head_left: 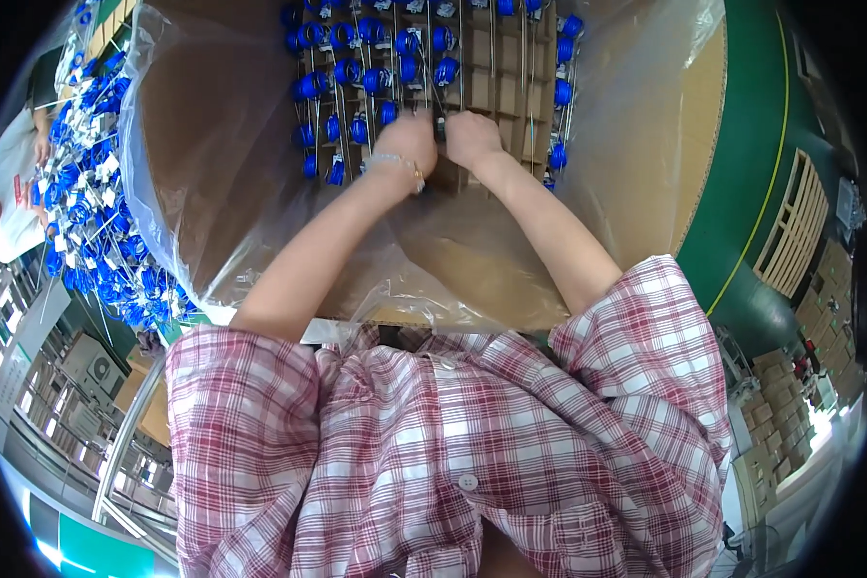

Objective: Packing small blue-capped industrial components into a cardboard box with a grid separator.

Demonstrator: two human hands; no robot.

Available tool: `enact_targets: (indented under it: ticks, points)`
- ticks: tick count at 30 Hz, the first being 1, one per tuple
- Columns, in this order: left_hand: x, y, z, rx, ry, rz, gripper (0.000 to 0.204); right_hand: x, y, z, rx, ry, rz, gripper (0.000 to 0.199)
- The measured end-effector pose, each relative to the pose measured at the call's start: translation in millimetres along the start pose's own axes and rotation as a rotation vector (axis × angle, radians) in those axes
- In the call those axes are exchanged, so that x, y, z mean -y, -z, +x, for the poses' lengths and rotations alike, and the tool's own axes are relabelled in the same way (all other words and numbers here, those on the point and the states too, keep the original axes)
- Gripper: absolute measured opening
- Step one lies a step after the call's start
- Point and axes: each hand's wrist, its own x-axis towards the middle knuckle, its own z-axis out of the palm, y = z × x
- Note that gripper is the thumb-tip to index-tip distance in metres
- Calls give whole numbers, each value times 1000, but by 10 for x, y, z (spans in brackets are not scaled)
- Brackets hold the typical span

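Both my hands reach into a large cardboard box [231,125] lined with clear plastic film. My left hand [409,143] is closed, knuckles up, over the near part of a cardboard divider grid [509,96]. Right beside it, my right hand [472,138] is curled closed too. A small dark piece [440,130] shows in the narrow gap between the hands; what the fingers hold is hidden. Around them, coiled blue cables [376,80] with thin metal rods and white tags sit in rows in the grid.
To the left of the box lies a big heap of similar blue coiled cables [96,202]. Another person's hand [41,146] shows beyond it. A green floor [753,87] with a yellow line, a wooden pallet [792,223] and stacked cartons [775,405] lie to the right.
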Motion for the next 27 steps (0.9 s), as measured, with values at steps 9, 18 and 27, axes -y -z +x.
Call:
enact_targets:
  ticks: [9, 18, 27]
  points:
    - [351, 232, 619, -80, -313, 632, 61, -6, -248, -28, -40, -221, 313, 32]
    - [591, -45, 863, -224, -280, 358, 50, -141, -438, 136, -130, -23, 328, 36]
    - [546, -101, 732, -426, -93, -53, 36, -326, -303, -90, -179, -20, 536, 23]
